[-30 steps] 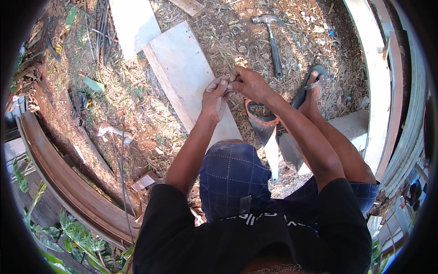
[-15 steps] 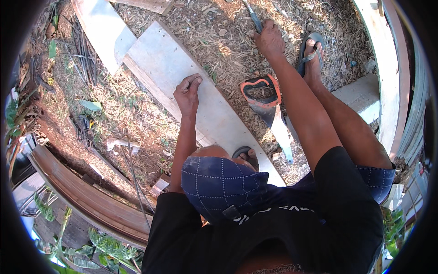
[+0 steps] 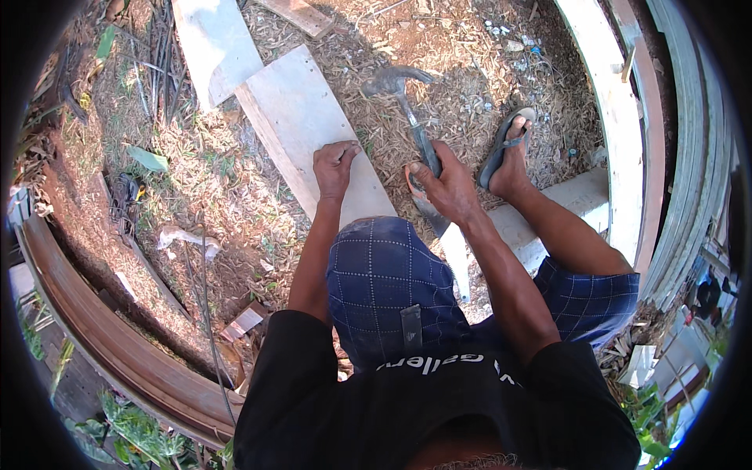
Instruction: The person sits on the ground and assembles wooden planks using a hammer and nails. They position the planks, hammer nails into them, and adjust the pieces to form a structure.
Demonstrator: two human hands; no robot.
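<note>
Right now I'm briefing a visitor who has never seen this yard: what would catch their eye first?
Most striking is the right hand gripping the dark handle of a steel claw hammer, its head over the straw-littered ground at top centre. Just left, the left hand rests fisted on a pale flat wooden board running diagonally. To the right, a foot in a grey flip-flop sandal stands beside the hammer.

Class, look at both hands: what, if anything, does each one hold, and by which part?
The right hand holds a grey metal claw hammer by its handle's lower end. The left hand rests curled on the pale flat wooden board; anything pinched cannot be told.
</note>
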